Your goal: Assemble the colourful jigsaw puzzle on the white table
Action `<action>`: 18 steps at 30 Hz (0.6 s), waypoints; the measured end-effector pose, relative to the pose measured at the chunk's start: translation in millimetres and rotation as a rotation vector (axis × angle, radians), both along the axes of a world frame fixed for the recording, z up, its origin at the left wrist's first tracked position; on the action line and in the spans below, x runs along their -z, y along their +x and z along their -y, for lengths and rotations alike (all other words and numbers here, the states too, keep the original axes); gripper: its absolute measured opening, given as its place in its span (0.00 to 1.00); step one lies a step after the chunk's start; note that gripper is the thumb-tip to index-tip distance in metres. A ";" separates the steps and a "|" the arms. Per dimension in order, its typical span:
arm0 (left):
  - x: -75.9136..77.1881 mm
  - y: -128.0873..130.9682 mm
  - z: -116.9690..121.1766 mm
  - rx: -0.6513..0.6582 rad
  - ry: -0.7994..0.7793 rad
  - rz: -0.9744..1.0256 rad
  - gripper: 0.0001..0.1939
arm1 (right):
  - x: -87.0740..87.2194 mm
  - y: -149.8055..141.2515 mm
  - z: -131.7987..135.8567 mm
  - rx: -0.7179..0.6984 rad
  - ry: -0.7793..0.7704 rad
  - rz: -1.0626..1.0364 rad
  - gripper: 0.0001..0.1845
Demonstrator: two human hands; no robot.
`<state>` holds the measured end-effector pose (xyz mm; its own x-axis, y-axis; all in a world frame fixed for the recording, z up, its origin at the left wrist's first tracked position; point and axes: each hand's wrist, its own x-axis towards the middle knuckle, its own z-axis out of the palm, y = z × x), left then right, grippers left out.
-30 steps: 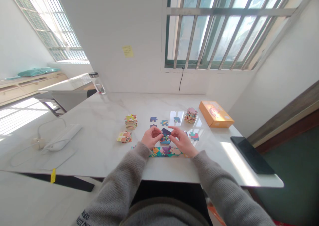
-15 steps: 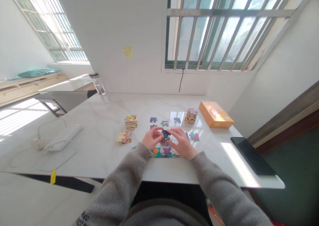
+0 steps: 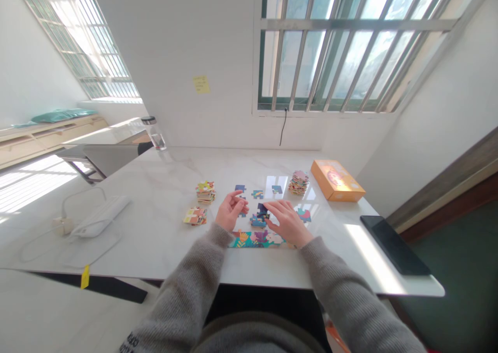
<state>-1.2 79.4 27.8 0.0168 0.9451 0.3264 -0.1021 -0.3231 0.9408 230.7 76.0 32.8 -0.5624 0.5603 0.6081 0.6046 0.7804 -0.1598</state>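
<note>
A dark blue jigsaw piece (image 3: 263, 209) lies on the marble table (image 3: 155, 187), just beside the outstretched, empty fingers (image 3: 277, 205) of the right hand (image 3: 290, 223). The left hand (image 3: 231, 212) curls loosely, holding nothing, above a colourful puzzle strip (image 3: 254, 240).

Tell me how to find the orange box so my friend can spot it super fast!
Look for the big window with bars. Below it is a white marble table, and near the table's far right corner lies a flat orange box. It is the only box on the table, and a small stack of puzzle pieces sits just to its left.
</note>
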 end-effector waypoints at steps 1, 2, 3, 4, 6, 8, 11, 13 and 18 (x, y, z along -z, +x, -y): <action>-2.4 -4.3 -0.8 -0.032 0.008 -0.032 0.26 | -0.2 0.9 -0.7 0.006 0.002 0.001 0.23; -5.1 -8.6 -1.6 -0.059 0.016 -0.084 0.24 | -0.4 1.6 -1.2 0.012 0.002 0.002 0.23; -8.3 -12.7 -2.6 -0.082 0.033 -0.157 0.22 | -0.5 2.0 -1.7 0.017 0.001 0.002 0.23; -11.8 -16.5 -4.3 -0.101 0.061 -0.245 0.19 | -0.6 2.3 -2.1 0.024 -0.001 -0.001 0.23; -18.2 -22.9 -10.9 -0.130 0.145 -0.442 0.17 | -0.7 2.1 -2.7 0.041 -0.007 -0.007 0.23; -21.3 -27.0 -23.4 -0.140 0.232 -0.637 0.18 | -0.2 1.5 -3.7 0.061 -0.015 -0.014 0.22; -14.9 -28.1 -49.0 -0.157 0.259 -0.919 0.19 | 1.8 0.9 -6.0 0.086 -0.026 -0.019 0.21; -4.1 -25.9 -64.1 -0.174 0.202 -1.085 0.20 | 3.9 0.9 -8.0 0.103 -0.032 -0.024 0.20; 24.4 -19.6 -75.0 -0.156 0.055 -1.371 0.23 | 9.1 0.1 -11.2 0.130 -0.083 -0.086 0.17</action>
<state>-20.9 154.3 3.3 0.2480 0.9534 0.1719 0.9269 -0.2851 0.2440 230.8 87.2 23.7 -0.4296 0.6754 0.5994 0.6807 0.6784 -0.2765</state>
